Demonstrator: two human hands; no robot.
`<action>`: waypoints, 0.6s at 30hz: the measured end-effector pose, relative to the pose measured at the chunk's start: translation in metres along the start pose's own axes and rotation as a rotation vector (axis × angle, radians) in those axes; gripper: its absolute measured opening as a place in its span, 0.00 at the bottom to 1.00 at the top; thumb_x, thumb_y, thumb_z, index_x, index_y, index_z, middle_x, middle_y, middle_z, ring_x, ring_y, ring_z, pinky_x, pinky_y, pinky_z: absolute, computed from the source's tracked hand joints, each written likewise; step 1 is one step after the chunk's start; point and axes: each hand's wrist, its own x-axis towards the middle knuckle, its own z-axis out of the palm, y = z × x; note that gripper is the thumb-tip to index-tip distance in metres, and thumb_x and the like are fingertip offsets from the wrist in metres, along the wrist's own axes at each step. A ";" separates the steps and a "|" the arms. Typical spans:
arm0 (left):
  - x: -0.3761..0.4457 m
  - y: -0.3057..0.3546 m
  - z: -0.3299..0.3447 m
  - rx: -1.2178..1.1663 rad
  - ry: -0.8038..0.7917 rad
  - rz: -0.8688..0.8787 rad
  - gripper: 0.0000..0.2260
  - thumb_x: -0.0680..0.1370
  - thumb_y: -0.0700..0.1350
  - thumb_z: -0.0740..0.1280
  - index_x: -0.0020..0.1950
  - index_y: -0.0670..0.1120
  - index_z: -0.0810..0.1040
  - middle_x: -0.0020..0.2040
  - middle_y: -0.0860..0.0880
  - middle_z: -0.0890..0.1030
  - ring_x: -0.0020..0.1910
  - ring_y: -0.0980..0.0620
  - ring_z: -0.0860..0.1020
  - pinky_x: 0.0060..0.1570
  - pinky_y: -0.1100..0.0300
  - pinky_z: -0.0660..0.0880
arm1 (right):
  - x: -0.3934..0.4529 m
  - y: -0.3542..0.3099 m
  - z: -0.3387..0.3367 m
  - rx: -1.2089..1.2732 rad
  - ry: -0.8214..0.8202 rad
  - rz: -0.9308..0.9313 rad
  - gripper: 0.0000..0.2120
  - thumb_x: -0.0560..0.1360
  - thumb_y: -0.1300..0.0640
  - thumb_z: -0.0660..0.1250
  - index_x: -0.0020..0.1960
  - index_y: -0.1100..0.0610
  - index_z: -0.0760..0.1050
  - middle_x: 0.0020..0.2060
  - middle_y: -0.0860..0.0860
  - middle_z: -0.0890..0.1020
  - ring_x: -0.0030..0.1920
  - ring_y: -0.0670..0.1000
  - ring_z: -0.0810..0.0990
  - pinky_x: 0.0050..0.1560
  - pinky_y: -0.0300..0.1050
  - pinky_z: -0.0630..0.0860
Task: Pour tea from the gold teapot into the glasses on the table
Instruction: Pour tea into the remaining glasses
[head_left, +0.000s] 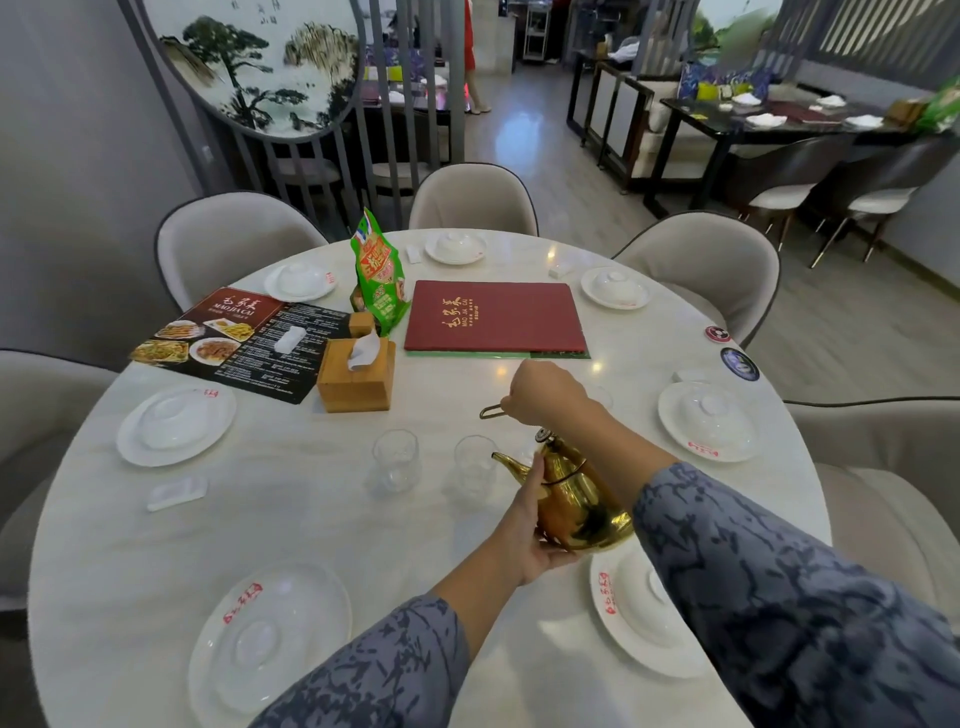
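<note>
The gold teapot (576, 499) is held above the round white table (311, 519), tilted with its spout pointing left toward a clear glass (474, 467). A second clear glass (396, 461) stands just left of the first. Both glasses look empty. My right hand (545, 392) is closed around the teapot's thin wire handle, raised above the pot. My left hand (530, 525) cups the teapot's lower left side from below. A third glass shows faintly behind my right wrist.
A wooden tissue box (356, 376), a green snack bag (378, 280), a red menu folder (496, 317) and a photo menu (234, 343) lie beyond the glasses. Covered white plate settings (176, 423) ring the table. Beige chairs surround it.
</note>
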 end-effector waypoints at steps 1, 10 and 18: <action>-0.001 0.001 0.000 -0.010 -0.007 -0.004 0.41 0.67 0.69 0.72 0.73 0.51 0.66 0.72 0.40 0.71 0.68 0.35 0.73 0.56 0.38 0.78 | 0.000 -0.002 -0.002 -0.013 -0.006 0.001 0.15 0.77 0.58 0.66 0.33 0.57 0.68 0.29 0.51 0.71 0.29 0.51 0.70 0.31 0.43 0.68; -0.011 0.012 0.009 -0.036 -0.040 -0.034 0.35 0.70 0.69 0.69 0.68 0.51 0.67 0.70 0.40 0.71 0.69 0.34 0.71 0.65 0.37 0.73 | 0.001 -0.015 -0.018 -0.090 -0.009 -0.014 0.15 0.77 0.59 0.66 0.34 0.57 0.65 0.30 0.51 0.70 0.28 0.50 0.66 0.29 0.43 0.63; -0.016 0.017 0.019 -0.029 -0.042 -0.039 0.38 0.71 0.70 0.66 0.74 0.51 0.64 0.74 0.39 0.67 0.71 0.34 0.70 0.64 0.37 0.73 | 0.001 -0.018 -0.027 -0.124 -0.003 -0.045 0.12 0.77 0.59 0.66 0.37 0.57 0.67 0.32 0.51 0.73 0.32 0.51 0.70 0.30 0.42 0.66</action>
